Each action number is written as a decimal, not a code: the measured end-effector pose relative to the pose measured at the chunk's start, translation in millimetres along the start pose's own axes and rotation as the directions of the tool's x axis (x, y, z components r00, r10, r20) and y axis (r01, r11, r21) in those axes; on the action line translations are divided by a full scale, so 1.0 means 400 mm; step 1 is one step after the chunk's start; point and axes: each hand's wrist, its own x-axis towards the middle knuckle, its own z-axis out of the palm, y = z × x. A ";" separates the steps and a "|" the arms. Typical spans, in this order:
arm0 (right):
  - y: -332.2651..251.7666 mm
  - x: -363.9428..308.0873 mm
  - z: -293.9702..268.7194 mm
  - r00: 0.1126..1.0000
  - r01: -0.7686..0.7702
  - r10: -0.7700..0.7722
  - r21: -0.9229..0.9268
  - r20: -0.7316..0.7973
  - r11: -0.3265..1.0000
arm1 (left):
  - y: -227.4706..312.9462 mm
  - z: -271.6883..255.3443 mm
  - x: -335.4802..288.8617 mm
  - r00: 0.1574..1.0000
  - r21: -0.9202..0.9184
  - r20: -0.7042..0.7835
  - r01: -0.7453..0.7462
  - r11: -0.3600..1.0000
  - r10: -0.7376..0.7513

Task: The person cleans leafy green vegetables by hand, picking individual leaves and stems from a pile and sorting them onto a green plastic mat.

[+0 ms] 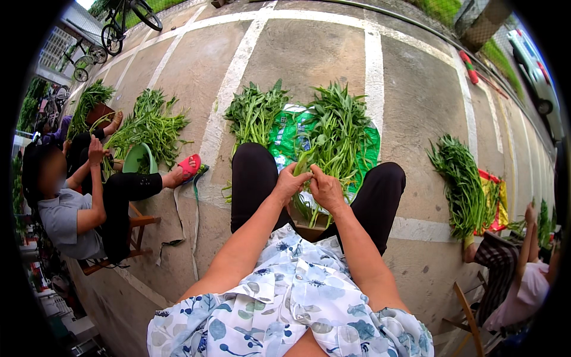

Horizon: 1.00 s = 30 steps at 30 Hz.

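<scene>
Between my knees, my left hand [290, 183] is closed around a small bunch of green leafy stems [304, 159] that look like water spinach. Beside it, my right hand [326, 189] has its thumb and fingers pinched at the same stems; the exact grip is partly hidden. Under my hands, more greens lie in a brown box [310, 232], mostly covered by my wrists and shirt. Just ahead, a large heap of water spinach [339, 128] rests on a green printed plastic sack [282, 132], and another heap [254, 113] lies at its left edge.
On the left a person [74, 208] sits on a wooden chair [138, 223] near a green basin [140, 158] and more greens [157, 122]. Another seated person [526, 291] is at the right, by a green heap [455, 184]. Bicycles [122, 27] stand far left; a car [532, 65] far right.
</scene>
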 end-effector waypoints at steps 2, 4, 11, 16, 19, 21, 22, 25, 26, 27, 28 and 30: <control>-0.002 0.001 -0.002 1.000 0.000 0.000 -0.006 0.005 1.000 | 0.001 0.000 0.000 1.000 0.011 -0.001 0.004 1.000 -0.004; -0.001 0.001 -0.003 1.000 -0.001 0.001 -0.014 0.007 1.000 | 0.002 0.001 -0.001 1.000 0.018 -0.001 0.006 1.000 -0.006; -0.004 0.001 0.000 1.000 -0.008 0.008 -0.017 -0.021 1.000 | 0.001 0.004 -0.001 1.000 0.032 0.026 0.007 0.999 -0.008; 0.001 0.003 0.011 0.997 -0.064 0.065 0.039 -0.049 0.997 | -0.001 0.002 0.000 0.998 0.009 0.056 -0.003 1.000 0.003; 0.004 0.004 0.016 0.985 -0.161 0.169 0.196 -0.022 0.967 | -0.001 0.001 0.000 0.998 -0.014 0.061 -0.005 1.000 0.006; 0.000 0.006 0.014 0.983 -0.177 0.183 0.216 -0.010 0.960 | -0.003 0.000 0.000 0.998 -0.036 0.059 -0.015 0.999 0.017; -0.001 0.007 0.013 0.982 -0.184 0.190 0.226 -0.004 0.956 | -0.004 -0.001 0.000 0.998 -0.038 0.055 -0.012 0.999 0.014; 0.010 0.008 0.024 0.977 -0.194 0.210 0.297 -0.025 0.935 | -0.002 0.000 -0.001 0.999 -0.053 0.047 -0.011 0.999 0.013; 0.012 0.009 0.026 0.976 -0.192 0.215 0.309 -0.041 0.931 | -0.001 -0.001 -0.001 0.999 -0.064 0.044 -0.016 0.998 0.019; 0.014 0.011 0.028 0.974 -0.190 0.220 0.322 -0.057 0.927 | -0.001 -0.001 -0.001 0.999 -0.076 0.040 -0.021 0.997 0.024; 0.017 0.012 0.029 0.972 -0.188 0.225 0.335 -0.073 0.923 | 0.000 -0.001 -0.001 0.999 -0.078 0.032 -0.028 0.997 0.031; 0.023 0.016 0.024 0.965 -0.198 0.239 0.292 -0.109 0.936 | 0.005 0.000 -0.004 0.999 -0.082 0.017 -0.041 0.996 0.043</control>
